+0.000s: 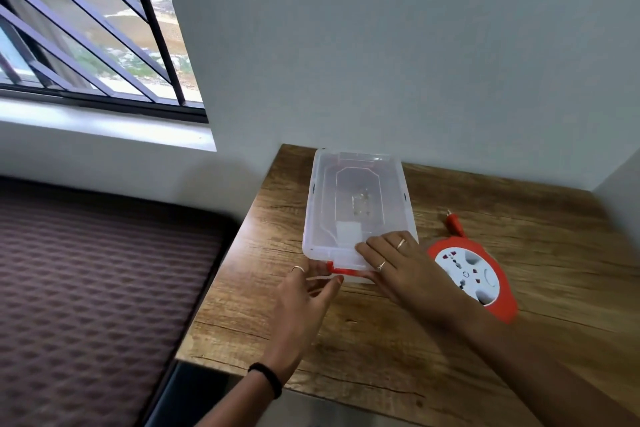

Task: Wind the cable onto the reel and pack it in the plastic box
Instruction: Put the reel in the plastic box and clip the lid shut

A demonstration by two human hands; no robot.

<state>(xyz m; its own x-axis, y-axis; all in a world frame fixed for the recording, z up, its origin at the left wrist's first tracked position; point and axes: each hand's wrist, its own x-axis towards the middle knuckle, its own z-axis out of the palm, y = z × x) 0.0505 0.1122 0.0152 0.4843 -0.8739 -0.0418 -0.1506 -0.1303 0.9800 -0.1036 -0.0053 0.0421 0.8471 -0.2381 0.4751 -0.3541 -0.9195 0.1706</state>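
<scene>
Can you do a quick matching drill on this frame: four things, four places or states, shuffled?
Things:
1. clear plastic box with lid
2. round red and white cable reel
3. right hand
4. left hand

Places or states:
A. flat on the lid's near end
B. on the wooden table, right of the box
C. fingers at the red latch
D. closed, against the wall

Pairs: 1-D, 2-B, 3-A, 4-C
</scene>
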